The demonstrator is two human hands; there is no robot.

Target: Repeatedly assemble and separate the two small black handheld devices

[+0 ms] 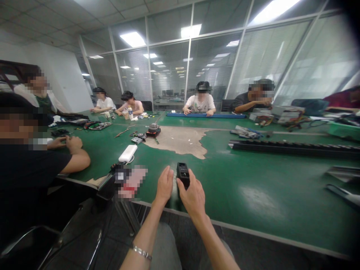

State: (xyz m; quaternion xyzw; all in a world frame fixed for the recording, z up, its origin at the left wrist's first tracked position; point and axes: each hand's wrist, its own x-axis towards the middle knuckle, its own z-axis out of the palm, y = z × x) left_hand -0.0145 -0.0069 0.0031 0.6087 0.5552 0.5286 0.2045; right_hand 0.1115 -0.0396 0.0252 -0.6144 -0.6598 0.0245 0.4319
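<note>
A small black box [183, 171] with recessed openings on its top face stands on the green tabletop near the front edge. My right hand [195, 195] grips it from the right, the thumb on the near side and the fingers along the far right side. Just left of the box, my left hand [165, 184] is held edge-on with fingers stretched forward and holds nothing. A narrow gap shows between the left fingers and the box. The lower part of the box is partly hidden behind my right hand.
Left of my hands lie a white power bank-like block [128, 153] and a blurred pink item [136, 182]. Ahead is a bare brown patch [180, 139] in the table covering. A long black rail [295, 148] lies right. Several people sit around; one person's arm [77, 159] rests close left.
</note>
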